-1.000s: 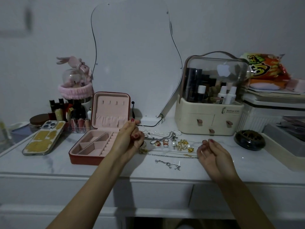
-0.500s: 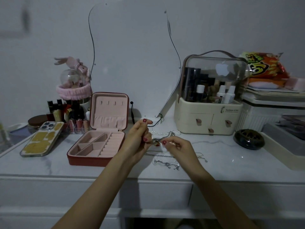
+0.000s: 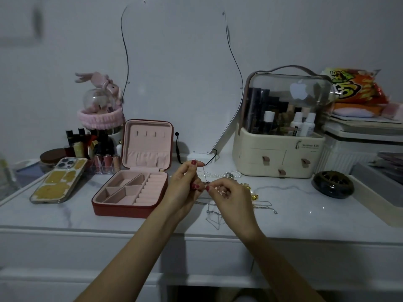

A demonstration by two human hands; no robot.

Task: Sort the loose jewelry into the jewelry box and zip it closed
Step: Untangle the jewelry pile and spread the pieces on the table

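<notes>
Pink lining shows bare in every compartment of the jewelry box [image 3: 130, 188], which stands open on the desk [image 3: 294, 212] with its zip undone, so the sorting looks barely begun. Left hand [image 3: 185, 188] and right hand [image 3: 231, 192] both pinch a thin chain [image 3: 204, 174] just above the desk, beside the box. Pearls [image 3: 214, 175], gold earrings [image 3: 253, 194] and more chains [image 3: 265, 204] lie loose; all of it, and the zipping, is left
</notes>
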